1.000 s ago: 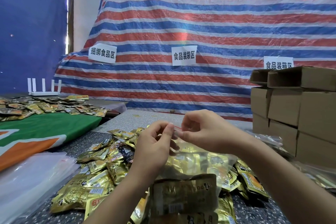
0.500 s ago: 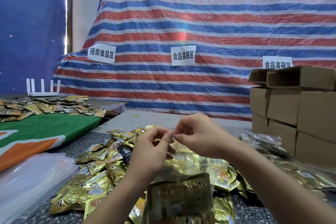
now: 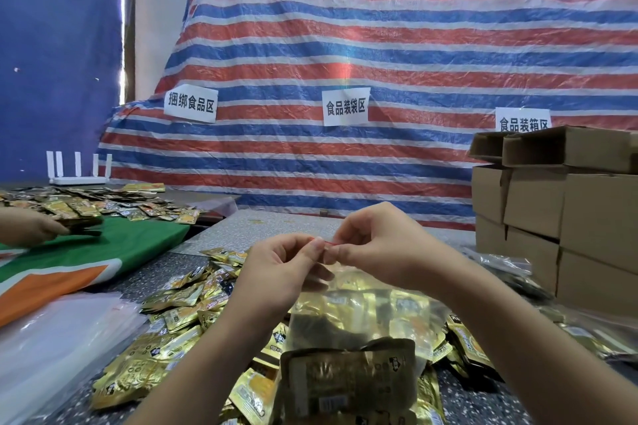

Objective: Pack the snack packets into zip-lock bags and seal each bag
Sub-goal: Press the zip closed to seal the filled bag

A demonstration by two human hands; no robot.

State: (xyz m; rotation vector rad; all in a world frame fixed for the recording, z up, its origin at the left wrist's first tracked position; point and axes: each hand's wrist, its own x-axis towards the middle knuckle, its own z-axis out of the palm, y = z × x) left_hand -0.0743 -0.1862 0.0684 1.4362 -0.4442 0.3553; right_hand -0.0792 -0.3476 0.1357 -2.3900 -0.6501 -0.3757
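Behind everything hangs a striped tarpaulin [image 3: 379, 45] in red, blue and white, with paper signs [image 3: 346, 106] pinned to it, and a stack of cardboard boxes [image 3: 566, 217] stands on the right of the speckled table [image 3: 276, 224]. Loose gold snack packets [image 3: 179, 317] lie in a heap across the near part of that table, a pile of empty clear bags [image 3: 51, 338] sits at the lower left, and another person's hand [image 3: 27, 228] works at a further spread of packets on a green cloth [image 3: 103, 245]. In the middle, raised above the heap, is the zip-lock bag [image 3: 362, 317], already loaded with packets, its mouth uppermost. The left hand [image 3: 276, 272] and the right hand [image 3: 386, 252] meet at its red zip strip [image 3: 329, 244], each with thumb and forefinger curled narrowly and pinching the strip, the two pinches almost touching. I judge the step in hand to be the sealing of this bag. How much of the strip is closed cannot be told. The next move probably calls for running the pinch outward along the strip with steady pressure, keeping both tracks aligned to the corner.
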